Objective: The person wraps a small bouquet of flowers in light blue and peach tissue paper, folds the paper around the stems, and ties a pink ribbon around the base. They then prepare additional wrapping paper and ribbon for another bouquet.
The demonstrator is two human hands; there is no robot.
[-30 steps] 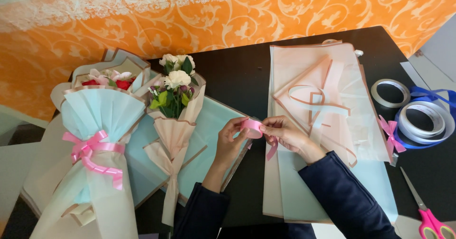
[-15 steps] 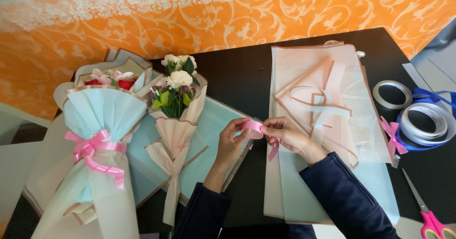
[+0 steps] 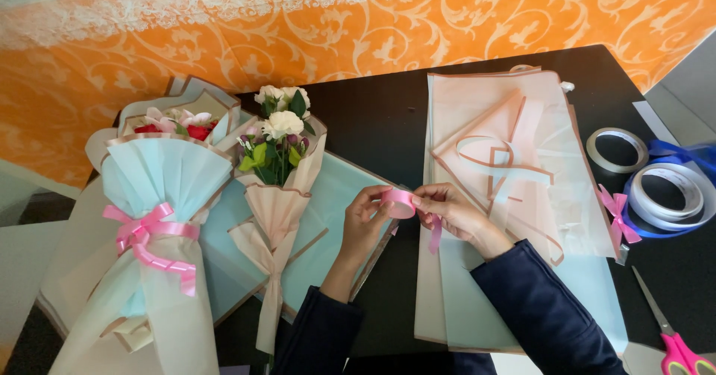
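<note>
Both hands meet over the middle of the black table (image 3: 380,114), holding a strip of pink ribbon (image 3: 403,202) bent into a loop. My left hand (image 3: 365,218) pinches the loop's left side, and my right hand (image 3: 451,211) pinches its right side, with a short ribbon tail hanging below the fingers. Just left of my left hand lies a small bouquet (image 3: 277,166) of white and green flowers in peach paper, resting on a pale blue sheet (image 3: 335,196). Both forearms wear dark blue sleeves.
A larger bouquet (image 3: 160,218) in pale blue wrap with a pink bow lies at far left. Peach and blue wrapping sheets (image 3: 514,166) lie right of my hands. Tape and ribbon rolls (image 3: 664,188), a pink bow (image 3: 617,212) and pink-handled scissors (image 3: 675,341) sit at right. An orange patterned wall stands behind.
The hands stay in place over the table, working the pink ribbon loop slightly between the fingers. Nothing else has moved.
</note>
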